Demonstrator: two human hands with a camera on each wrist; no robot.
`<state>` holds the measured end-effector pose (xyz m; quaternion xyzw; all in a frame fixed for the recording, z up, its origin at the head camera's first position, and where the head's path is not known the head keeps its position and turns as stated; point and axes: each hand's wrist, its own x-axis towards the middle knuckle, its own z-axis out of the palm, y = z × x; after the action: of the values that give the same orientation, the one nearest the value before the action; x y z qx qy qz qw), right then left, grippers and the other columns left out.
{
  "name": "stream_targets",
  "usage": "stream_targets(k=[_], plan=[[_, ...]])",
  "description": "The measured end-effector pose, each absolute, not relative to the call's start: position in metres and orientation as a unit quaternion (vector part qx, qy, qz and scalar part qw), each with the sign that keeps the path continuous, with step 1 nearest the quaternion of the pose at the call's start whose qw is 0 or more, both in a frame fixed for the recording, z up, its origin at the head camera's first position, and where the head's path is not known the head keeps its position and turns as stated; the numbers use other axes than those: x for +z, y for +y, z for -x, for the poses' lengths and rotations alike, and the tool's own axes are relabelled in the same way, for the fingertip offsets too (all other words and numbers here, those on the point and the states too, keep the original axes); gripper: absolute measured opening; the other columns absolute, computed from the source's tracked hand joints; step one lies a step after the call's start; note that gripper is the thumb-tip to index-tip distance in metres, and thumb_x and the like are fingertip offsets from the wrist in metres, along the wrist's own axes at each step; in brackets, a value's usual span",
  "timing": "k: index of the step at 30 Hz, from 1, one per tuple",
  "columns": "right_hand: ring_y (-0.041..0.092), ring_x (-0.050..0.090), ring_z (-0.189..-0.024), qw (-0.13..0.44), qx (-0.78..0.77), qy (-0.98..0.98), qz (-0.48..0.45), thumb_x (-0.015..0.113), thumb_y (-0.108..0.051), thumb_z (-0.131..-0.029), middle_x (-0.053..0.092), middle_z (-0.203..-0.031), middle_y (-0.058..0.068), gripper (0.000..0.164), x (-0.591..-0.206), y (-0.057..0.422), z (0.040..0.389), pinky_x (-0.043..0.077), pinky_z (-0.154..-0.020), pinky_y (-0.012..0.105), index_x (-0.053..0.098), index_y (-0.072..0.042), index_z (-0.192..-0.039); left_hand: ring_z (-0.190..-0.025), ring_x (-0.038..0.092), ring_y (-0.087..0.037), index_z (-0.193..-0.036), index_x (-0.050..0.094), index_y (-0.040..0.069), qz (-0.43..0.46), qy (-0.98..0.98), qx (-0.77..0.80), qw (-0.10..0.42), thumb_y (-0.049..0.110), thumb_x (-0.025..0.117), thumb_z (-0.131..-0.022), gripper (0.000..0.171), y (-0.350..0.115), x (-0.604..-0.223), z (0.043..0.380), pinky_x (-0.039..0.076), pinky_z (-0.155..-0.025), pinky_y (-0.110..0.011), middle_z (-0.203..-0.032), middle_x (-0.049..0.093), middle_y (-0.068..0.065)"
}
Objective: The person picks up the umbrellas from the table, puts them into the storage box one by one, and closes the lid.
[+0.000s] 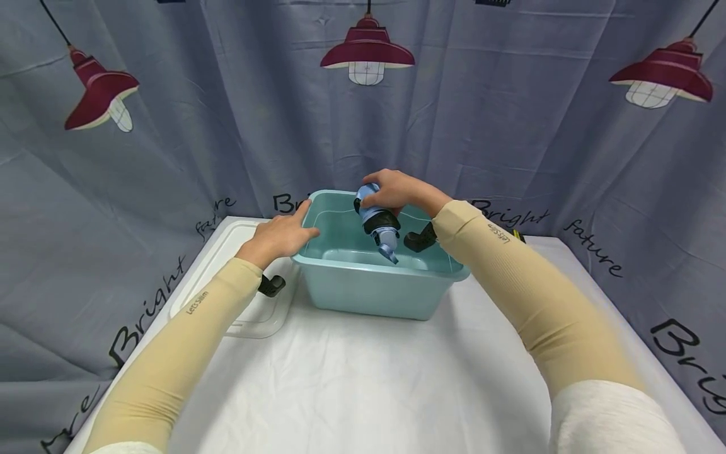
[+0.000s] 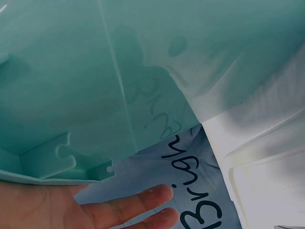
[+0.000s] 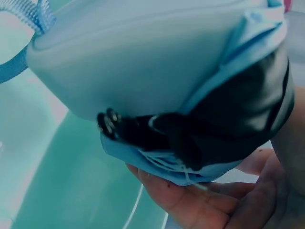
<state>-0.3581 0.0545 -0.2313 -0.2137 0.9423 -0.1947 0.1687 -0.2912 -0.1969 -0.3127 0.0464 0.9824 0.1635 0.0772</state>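
Nearest, along the bottom of the frame, the white counter (image 1: 363, 384) runs up to a turquoise tub (image 1: 368, 293) at the centre, with a pale lid (image 1: 227, 252) lying flat to its left; farther up, the left hand (image 1: 280, 236) rests at the tub's left rim, fingers straight and spread apart, which looks enough to steady it, so light pressure there should keep the tub from sliding. Just right of centre, the right hand (image 1: 399, 191) is clamped on a blue-and-black bundle (image 1: 381, 222), held tilted over the tub's opening with its lower end toward the viewer (whether it touches the tub's floor I cannot tell). To handle it well, keep the grip round the body rather than on the loose blue strap (image 3: 35, 16) at the upper left of the right wrist view, hold that strap clear of the rim, and move slowly; beyond, the grey-blue curtain (image 1: 272, 126) fills the upper frame
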Motion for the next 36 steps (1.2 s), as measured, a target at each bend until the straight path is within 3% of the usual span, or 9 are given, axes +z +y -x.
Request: stream_targets(k=[11, 18, 24, 31, 36], plan=[[0.025, 0.071, -0.089, 0.247, -0.205, 0.923, 0.211, 0.065, -0.031, -0.097, 0.048, -0.142, 0.016, 0.071, -0.247, 0.023, 0.368, 0.06, -0.071, 0.035, 0.034, -0.014, -0.158, -0.132, 0.053, -0.038, -0.163, -0.006, 0.034, -0.05, 0.985, 0.149, 0.072, 0.057, 0.041, -0.1, 0.082, -0.197, -0.307, 0.296, 0.041, -0.097, -0.06, -0.154, 0.045, -0.017], [0.027, 0.072, -0.087, 0.299, -0.198, 0.91, 0.206, 0.063, -0.029, -0.098, 0.049, -0.139, 0.016, 0.072, -0.255, 0.003, 0.373, 0.06, -0.074, 0.036, 0.03, -0.012, -0.16, -0.113, 0.062, -0.032, -0.163, -0.004, 0.032, -0.055, 0.986, 0.144, 0.067, 0.056, 0.041, -0.101, 0.08, -0.194, -0.304, 0.297, 0.046, -0.081, -0.05, -0.138, 0.059, -0.016], [0.028, 0.072, -0.088, 0.328, -0.178, 0.905, 0.202, 0.062, -0.029, -0.099, 0.054, -0.136, 0.015, 0.07, -0.261, -0.007, 0.381, 0.06, -0.076, 0.036, 0.031, -0.011, -0.159, -0.118, 0.061, -0.032, -0.163, -0.001, 0.033, -0.066, 0.986, 0.146, 0.054, 0.054, 0.04, -0.1, 0.079, -0.19, -0.302, 0.299, 0.047, -0.084, -0.054, -0.144, 0.056, -0.016], [0.023, 0.068, -0.086, 0.371, -0.154, 0.896, 0.191, 0.063, -0.027, -0.098, 0.063, -0.115, 0.013, 0.035, -0.28, -0.022, 0.381, 0.058, -0.077, 0.033, 0.062, -0.002, -0.123, -0.106, 0.063, -0.029, -0.164, 0.002, 0.031, -0.052, 0.987, 0.147, 0.049, 0.051, 0.042, -0.101, 0.077, -0.192, -0.312, 0.29, 0.046, -0.076, -0.048, -0.135, 0.062, -0.014], [0.023, 0.066, -0.091, 0.388, -0.133, 0.894, 0.181, 0.062, -0.029, -0.097, 0.058, -0.123, 0.012, 0.042, -0.286, -0.03, 0.38, 0.057, -0.081, 0.032, 0.056, 0.0, -0.128, -0.106, 0.064, -0.03, -0.163, 0.001, 0.033, -0.05, 0.987, 0.146, 0.053, 0.052, 0.041, -0.1, 0.077, -0.193, -0.315, 0.288, 0.047, -0.076, -0.048, -0.136, 0.061, -0.015]])
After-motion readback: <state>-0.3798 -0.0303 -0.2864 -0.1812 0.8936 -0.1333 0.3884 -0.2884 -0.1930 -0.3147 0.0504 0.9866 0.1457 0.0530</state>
